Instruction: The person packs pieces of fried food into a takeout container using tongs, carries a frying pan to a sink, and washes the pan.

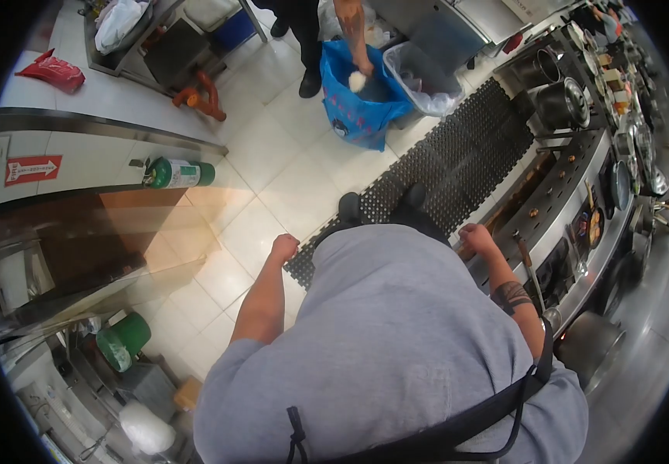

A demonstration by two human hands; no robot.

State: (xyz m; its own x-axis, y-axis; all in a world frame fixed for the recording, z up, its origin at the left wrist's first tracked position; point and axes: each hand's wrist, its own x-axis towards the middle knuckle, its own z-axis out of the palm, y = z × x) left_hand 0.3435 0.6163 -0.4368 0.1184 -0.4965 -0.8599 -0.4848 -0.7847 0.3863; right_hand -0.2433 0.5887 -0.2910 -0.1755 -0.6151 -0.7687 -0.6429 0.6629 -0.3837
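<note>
My left hand (284,247) hangs in front of me to the left, above the pale tile floor (249,224). Its fingers are curled in, and nothing shows in them. Out to my right, my right hand (477,239) is also loosely closed, near the front edge of the steel stove (539,205). I see no object in it. A black perforated rubber mat (458,158) lies under my shoes and runs forward along the stove.
Ahead, another person's hand (361,63) reaches over a blue bag (365,124), by something whitish. Beside it stands a clear-lined bin (427,77). A green cylinder (184,173) is on the left wall. Pots (559,104) and pans (621,185) stand along the right.
</note>
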